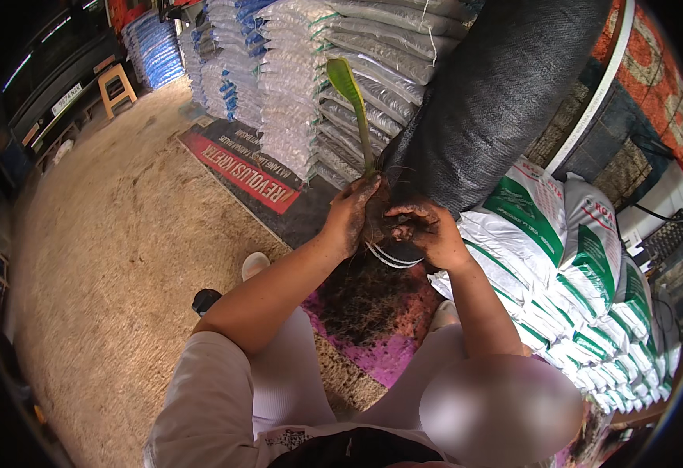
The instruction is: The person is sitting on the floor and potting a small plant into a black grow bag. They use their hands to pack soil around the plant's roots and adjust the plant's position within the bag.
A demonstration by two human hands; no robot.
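My left hand [354, 215], dark with soil, grips a single-leafed plant low down, near its roots. The long green leaf [350, 93] with a yellowish edge stands up above the fingers. Brown soil and thin roots [376, 213] show between my two hands. My right hand [429, 231], also soiled, is beside the roots with its fingers curled; whether it holds a clump of soil is hard to make out. Just below the hands is a round black object [403, 254] with a white double rim, partly hidden. Loose dark soil and roots [365, 298] lie beneath on a pink-purple sheet [371, 357].
A big black fabric roll [494, 99] leans close beyond my right hand. Stacked clear plastic sacks [289, 88] stand ahead, white-green sacks [552, 263] on the right. A printed banner [248, 169] covers the floor. At far left are a beige stool [116, 88] and a vehicle [54, 76].
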